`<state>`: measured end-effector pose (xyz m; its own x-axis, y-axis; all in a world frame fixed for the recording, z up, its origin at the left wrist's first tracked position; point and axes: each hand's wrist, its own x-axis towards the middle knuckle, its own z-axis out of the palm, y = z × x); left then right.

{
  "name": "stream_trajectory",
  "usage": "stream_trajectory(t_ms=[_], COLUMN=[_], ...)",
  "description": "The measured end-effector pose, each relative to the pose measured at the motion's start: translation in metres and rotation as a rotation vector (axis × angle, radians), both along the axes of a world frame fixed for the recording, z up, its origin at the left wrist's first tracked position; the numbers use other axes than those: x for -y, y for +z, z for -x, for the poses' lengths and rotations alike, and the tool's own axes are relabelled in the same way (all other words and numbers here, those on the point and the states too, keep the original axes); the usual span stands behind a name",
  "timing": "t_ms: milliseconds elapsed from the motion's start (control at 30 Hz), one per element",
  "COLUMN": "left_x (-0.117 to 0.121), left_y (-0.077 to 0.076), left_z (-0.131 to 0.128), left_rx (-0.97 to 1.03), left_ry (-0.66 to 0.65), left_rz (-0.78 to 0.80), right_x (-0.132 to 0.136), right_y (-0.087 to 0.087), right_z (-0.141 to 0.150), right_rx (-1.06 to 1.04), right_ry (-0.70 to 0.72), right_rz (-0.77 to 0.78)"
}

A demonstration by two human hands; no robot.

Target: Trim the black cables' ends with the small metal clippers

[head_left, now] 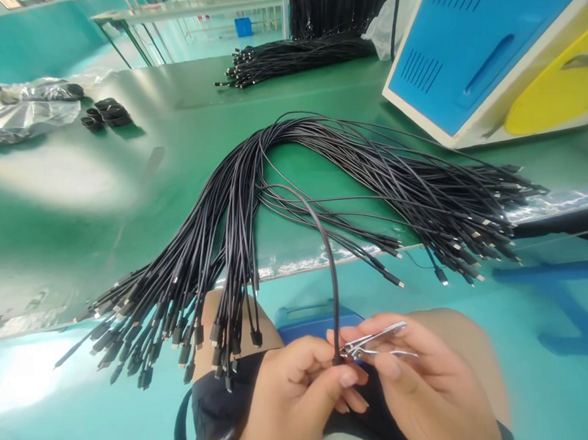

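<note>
My left hand (303, 393) pinches the end of a black cable (332, 277) just above my lap; its connector is mostly hidden by the fingers. My right hand (425, 384) grips a silver nail clipper (374, 340), its jaws touching the cable close to the left fingertips. The held cable rises and curves back to a large bundle of black cables (289, 131) draped in an arch over the green table. Many connector ends (152, 332) hang past the table's front edge on the left, and others lie to the right.
A blue and white machine (467, 47) with a yellow panel stands at the right. Another cable bundle (300, 59) lies at the back of the green table (171, 128). Coiled black cables (106, 113) and plastic bags (27, 112) sit at the left. Below is a blue stool (574, 304).
</note>
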<state>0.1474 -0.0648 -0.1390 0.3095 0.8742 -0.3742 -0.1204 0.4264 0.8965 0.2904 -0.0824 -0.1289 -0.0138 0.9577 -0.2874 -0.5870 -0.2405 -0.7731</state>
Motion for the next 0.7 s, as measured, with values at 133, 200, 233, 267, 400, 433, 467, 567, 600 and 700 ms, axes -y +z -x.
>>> stream_trajectory(t_ms=[133,200,233,267,400,433,467,567,600,700], left_x=[0.000,0.000,0.000,0.000,0.001,0.002,0.002,0.002,0.002,0.002], left_y=[0.002,0.003,0.003,0.003,0.001,0.000,0.000,0.000,0.000,0.001], left_z=[-0.002,-0.003,-0.004,-0.004,-0.006,-0.007,-0.008,-0.011,-0.012,-0.013], left_rx=[0.024,0.027,0.028,0.031,0.070,0.083,0.097,0.152,0.168,0.202], left_ry=[0.021,0.030,0.034,0.036,0.040,0.045,0.053,0.093,0.109,0.140], left_rz=[0.022,0.040,0.048,0.056,0.092,0.105,0.123,0.196,0.221,0.273], right_x=[0.001,0.001,0.000,0.000,-0.001,-0.001,-0.001,-0.002,-0.002,-0.003], right_y=[0.002,0.003,0.004,0.004,0.003,0.002,0.001,-0.002,-0.003,-0.003], right_z=[-0.002,-0.003,-0.004,-0.004,-0.003,-0.003,-0.003,-0.002,-0.002,-0.002], right_rx=[0.007,0.050,0.074,0.098,0.189,0.199,0.201,0.185,0.183,0.145], right_ry=[0.001,0.010,0.014,0.010,-0.050,-0.062,-0.067,-0.078,-0.081,-0.100], right_rz=[0.006,0.016,0.018,0.024,0.048,0.054,0.058,0.064,0.070,0.088])
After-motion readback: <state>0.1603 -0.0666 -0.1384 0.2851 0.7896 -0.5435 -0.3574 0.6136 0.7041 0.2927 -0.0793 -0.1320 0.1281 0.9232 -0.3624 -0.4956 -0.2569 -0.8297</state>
